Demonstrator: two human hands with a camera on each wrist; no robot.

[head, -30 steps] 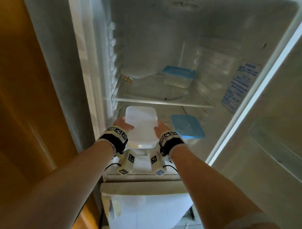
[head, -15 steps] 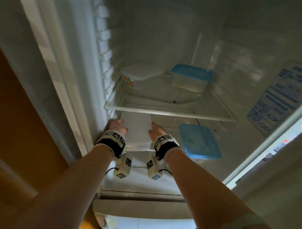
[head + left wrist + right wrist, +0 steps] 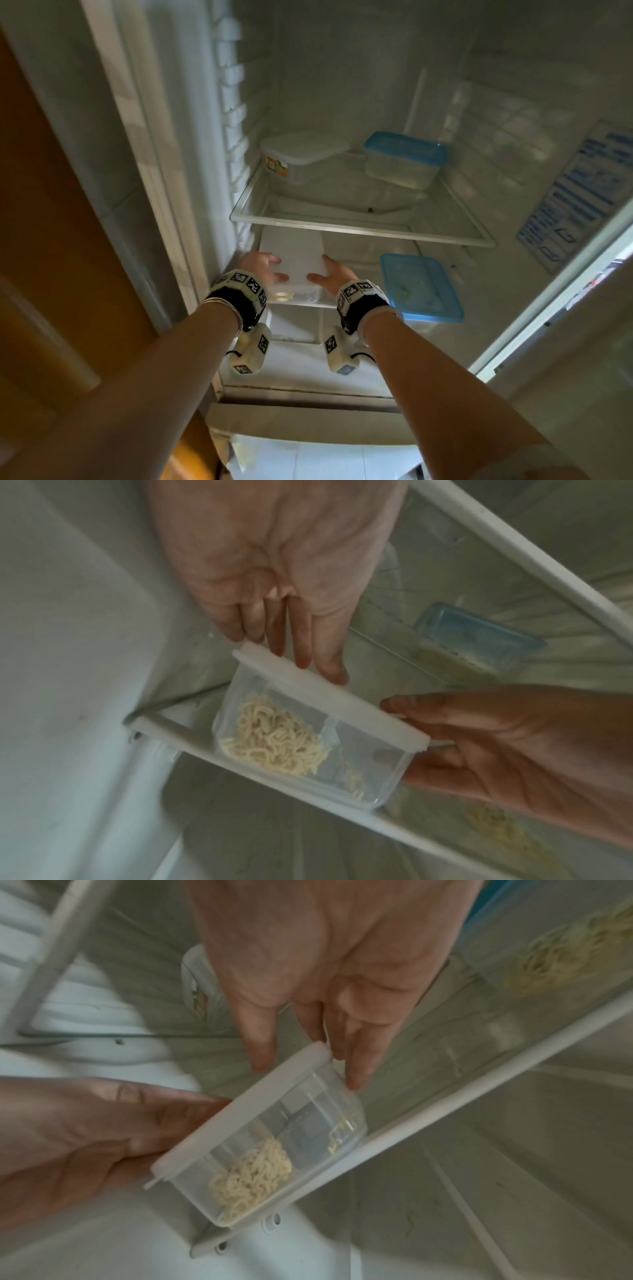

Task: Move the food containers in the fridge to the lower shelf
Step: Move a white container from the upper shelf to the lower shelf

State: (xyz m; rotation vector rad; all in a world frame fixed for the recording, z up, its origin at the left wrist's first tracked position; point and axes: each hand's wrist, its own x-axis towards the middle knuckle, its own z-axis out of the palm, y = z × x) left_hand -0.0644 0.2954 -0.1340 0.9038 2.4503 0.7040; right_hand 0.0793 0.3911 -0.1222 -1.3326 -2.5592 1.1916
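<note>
Our left hand (image 3: 259, 270) and right hand (image 3: 333, 277) have loosened, fingers now straight beside the white-lidded container (image 3: 293, 262). It sits on the lower shelf (image 3: 301, 301), no longer carried, left of the blue-lidded one (image 3: 419, 287).

The white-lidded clear container (image 3: 291, 258) holding pale noodles sits lid-up at the front edge of the lower shelf (image 3: 346, 306), between the fingers (image 3: 322, 661) of both hands. Right of the fingers lies a blue-lidded container (image 3: 421, 287) on the same shelf. Above them, on the upper shelf (image 3: 363, 230), stand another white-lidded tub (image 3: 301, 154) and a blue-lidded tub (image 3: 404, 159).
</note>
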